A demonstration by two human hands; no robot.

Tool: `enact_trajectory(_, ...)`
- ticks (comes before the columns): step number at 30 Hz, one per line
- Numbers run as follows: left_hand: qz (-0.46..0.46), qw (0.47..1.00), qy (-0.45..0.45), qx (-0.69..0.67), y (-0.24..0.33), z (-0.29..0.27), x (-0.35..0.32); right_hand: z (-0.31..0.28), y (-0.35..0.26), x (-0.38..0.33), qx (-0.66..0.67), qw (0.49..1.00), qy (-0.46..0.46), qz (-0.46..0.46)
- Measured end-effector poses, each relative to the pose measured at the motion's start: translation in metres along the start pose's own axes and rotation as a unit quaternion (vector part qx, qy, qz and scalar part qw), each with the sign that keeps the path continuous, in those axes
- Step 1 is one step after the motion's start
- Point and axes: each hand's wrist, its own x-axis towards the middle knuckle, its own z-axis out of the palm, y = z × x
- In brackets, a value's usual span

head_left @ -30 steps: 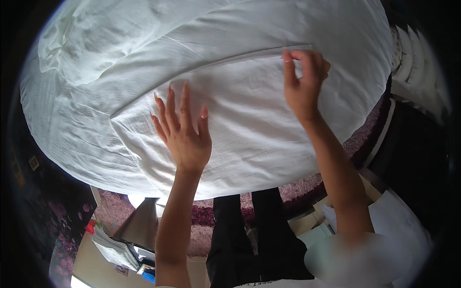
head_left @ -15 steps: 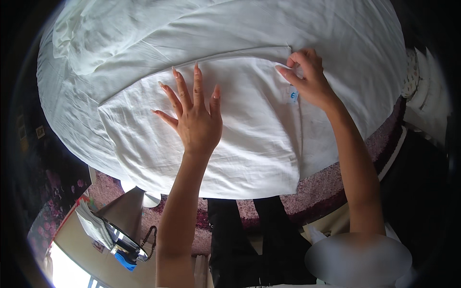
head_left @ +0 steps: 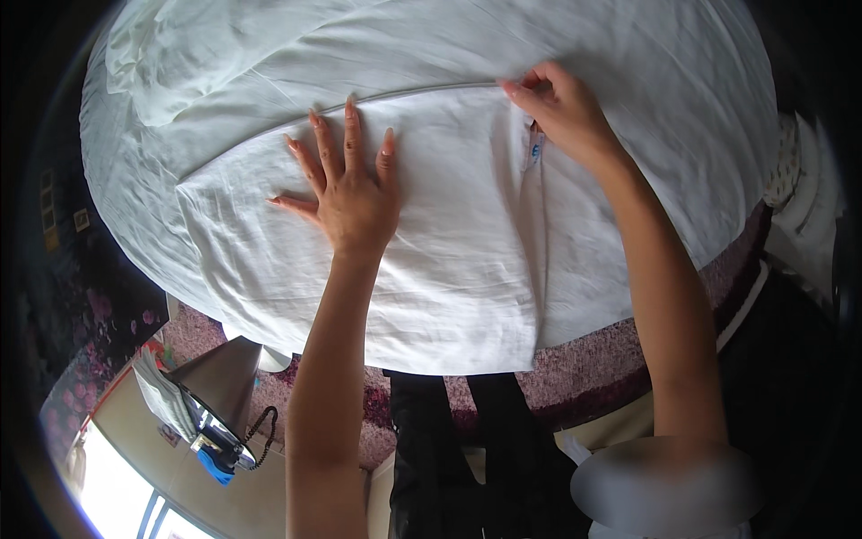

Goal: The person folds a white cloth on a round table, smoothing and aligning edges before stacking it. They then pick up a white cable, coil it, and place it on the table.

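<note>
A white pillowcase [head_left: 440, 242] lies flat on the white-sheeted bed [head_left: 620, 81], its near edge by the bed's front. My left hand [head_left: 359, 211] rests palm down on it, fingers spread toward the far edge. At the pillowcase's far right corner, my right hand [head_left: 561, 108] pinches the edge between thumb and fingers. Just below that hand, a small white label [head_left: 536, 148] with a blue mark shows at the right side, where the layers part slightly.
Rumpled white bedding [head_left: 171, 72] lies at the far left of the bed. A pink and purple rug [head_left: 593, 359] runs along the near side, under my dark-trousered legs [head_left: 431, 449]. At lower left are a cone-shaped lampshade [head_left: 215, 377] and a dark object with a coiled cord [head_left: 260, 436].
My right hand has moved up and left with the corner, bringing it level with the far edge. The label is now partly folded over. My left hand stays spread on the cloth.
</note>
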Motion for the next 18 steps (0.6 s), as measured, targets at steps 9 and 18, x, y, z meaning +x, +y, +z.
enact_trajectory(9,-0.007,1.0,-0.008,-0.008,0.004,-0.001,0.003,0.003,-0.007,-0.007,-0.017,0.999,0.017,-0.044)
enact_trajectory(18,0.23,0.967,0.028,-0.108,0.041,-0.01,-0.002,0.01,0.015,-0.006,-0.013,0.993,0.087,-0.082)
